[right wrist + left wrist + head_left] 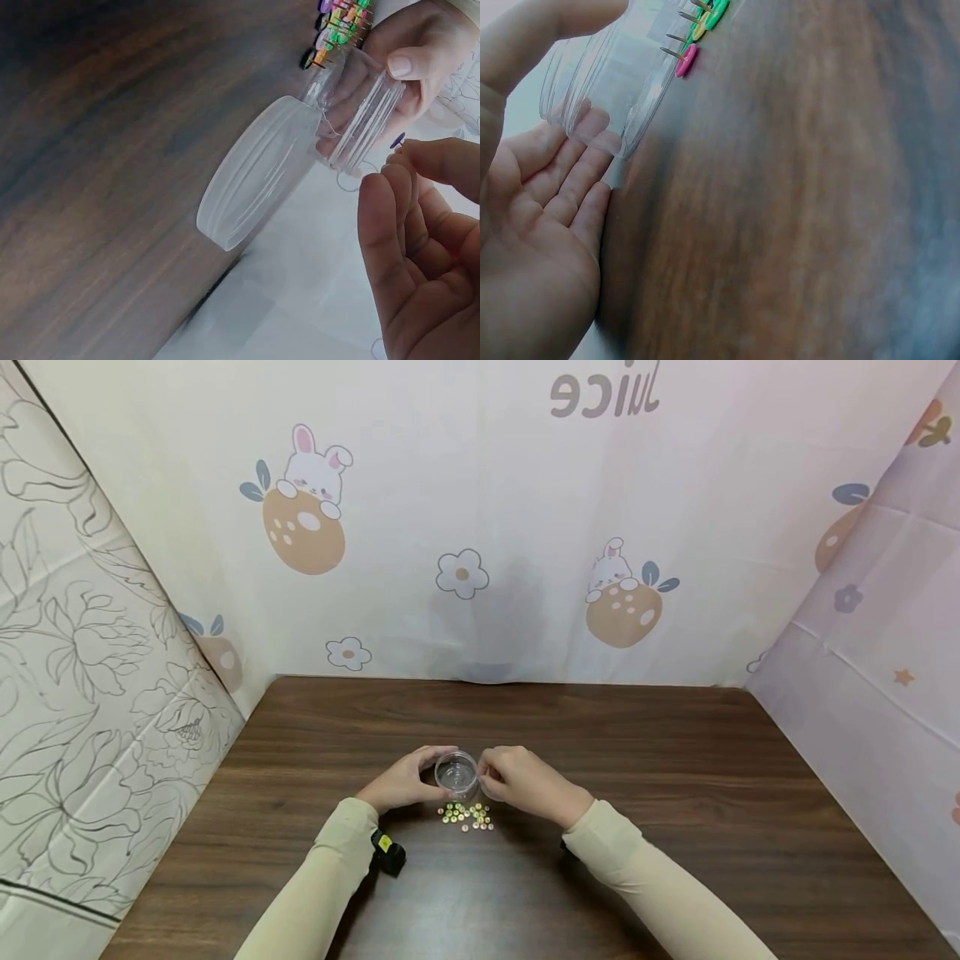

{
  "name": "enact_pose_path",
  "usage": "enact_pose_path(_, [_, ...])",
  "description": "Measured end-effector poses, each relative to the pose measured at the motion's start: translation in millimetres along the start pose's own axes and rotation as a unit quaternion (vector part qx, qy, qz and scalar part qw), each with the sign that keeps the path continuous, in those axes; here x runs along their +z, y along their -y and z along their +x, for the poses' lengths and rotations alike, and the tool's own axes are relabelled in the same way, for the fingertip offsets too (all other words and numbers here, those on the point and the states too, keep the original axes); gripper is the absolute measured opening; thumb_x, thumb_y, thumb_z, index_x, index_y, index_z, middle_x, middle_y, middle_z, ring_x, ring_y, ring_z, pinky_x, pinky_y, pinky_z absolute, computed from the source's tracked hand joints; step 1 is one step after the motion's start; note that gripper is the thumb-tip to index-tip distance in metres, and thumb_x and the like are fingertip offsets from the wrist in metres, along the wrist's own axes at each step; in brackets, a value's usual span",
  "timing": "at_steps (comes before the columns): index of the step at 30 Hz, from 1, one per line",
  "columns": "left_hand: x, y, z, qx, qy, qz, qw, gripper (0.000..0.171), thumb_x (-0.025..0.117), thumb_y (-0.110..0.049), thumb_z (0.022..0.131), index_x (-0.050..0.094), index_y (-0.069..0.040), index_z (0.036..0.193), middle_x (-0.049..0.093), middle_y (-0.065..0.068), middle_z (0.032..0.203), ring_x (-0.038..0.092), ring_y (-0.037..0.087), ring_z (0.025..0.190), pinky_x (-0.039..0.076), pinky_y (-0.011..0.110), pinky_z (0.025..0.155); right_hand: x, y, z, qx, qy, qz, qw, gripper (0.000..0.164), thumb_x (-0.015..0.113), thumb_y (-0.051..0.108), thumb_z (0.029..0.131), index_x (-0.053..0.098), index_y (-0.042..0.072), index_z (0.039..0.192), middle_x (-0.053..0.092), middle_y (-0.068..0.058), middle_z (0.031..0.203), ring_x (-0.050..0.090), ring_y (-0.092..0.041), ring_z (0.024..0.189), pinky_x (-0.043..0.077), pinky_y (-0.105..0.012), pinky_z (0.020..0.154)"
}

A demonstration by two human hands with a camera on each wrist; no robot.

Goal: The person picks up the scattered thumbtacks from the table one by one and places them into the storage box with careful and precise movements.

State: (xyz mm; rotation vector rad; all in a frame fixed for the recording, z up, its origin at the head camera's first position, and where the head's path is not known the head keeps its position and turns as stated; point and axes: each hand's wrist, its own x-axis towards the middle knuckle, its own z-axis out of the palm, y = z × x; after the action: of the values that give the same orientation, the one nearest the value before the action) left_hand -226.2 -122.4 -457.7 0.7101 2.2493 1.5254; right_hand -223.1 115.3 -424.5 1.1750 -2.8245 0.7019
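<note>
A clear plastic jar [456, 774] stands on the table, its open mouth facing up. My left hand [402, 781] holds it from the left, thumb on the near side and fingers on the far side. In the right wrist view, my right hand [427, 247] pinches a purple thumbtack [398, 140] between thumb and forefinger, close beside the jar's mouth. Several colourful thumbtacks [467, 815] lie on the table just in front of the jar, many with pins up. A translucent round lid [259, 172] lies by the jar on the right hand's side, mostly hidden in the head view.
The dark wood table [660, 777] spreads out on both sides of the hands. A printed curtain [525, 527] hangs behind its far edge, with more fabric at the left and right. A black wrist device [387, 853] sits at the left wrist.
</note>
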Motion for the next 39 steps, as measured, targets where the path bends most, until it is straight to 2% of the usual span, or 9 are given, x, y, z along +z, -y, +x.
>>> enact_pose_path(8, [0.8,3.2,0.0,-0.007,-0.001,-0.015,0.9999,0.073,0.075,-0.017,0.079,0.038,-0.006,0.141,0.042,0.017,0.138,0.043,0.028,0.120,0.041,0.050,0.094,0,6,9,-0.014,-0.011,-0.020,1.000,0.006,0.060,0.016,0.090,0.063,0.015,0.086,0.053,0.009,0.070,0.046,-0.003,0.057,0.045,-0.021,0.051])
enact_pose_path(14, [1.8,2.4,0.3,-0.003,-0.002,-0.013,0.9999,0.073,0.075,-0.017,0.079,0.038,-0.004,0.140,0.043,0.019,0.136,0.044,0.030,0.119,0.043,0.050,0.093,2,7,15,-0.019,0.000,-0.034,0.999,0.007,0.059,0.016,0.092,0.064,0.014,0.088,0.053,0.009,0.070,0.047,-0.003,0.057,0.045,-0.022,0.052])
enact_pose_path(20, [1.8,2.9,-0.1,-0.009,-0.006,-0.007,0.9999,0.073,0.075,-0.020,0.079,0.039,-0.007,0.141,0.043,0.015,0.138,0.044,0.028,0.119,0.044,0.048,0.091,6,6,19,-0.023,0.011,-0.035,0.999,0.006,0.058,0.014,0.092,0.064,0.013,0.090,0.055,0.008,0.071,0.048,-0.002,0.059,0.046,-0.021,0.054])
enact_pose_path(39, [2.5,1.7,0.6,-0.010,-0.004,-0.018,0.9998,0.074,0.076,-0.019,0.079,0.038,-0.006,0.141,0.043,0.018,0.137,0.043,0.029,0.120,0.040,0.052,0.096,3,5,14,-0.008,0.009,-0.017,1.000,0.007,0.060,0.015,0.090,0.064,0.011,0.094,0.052,0.009,0.065,0.045,-0.003,0.053,0.043,-0.022,0.049])
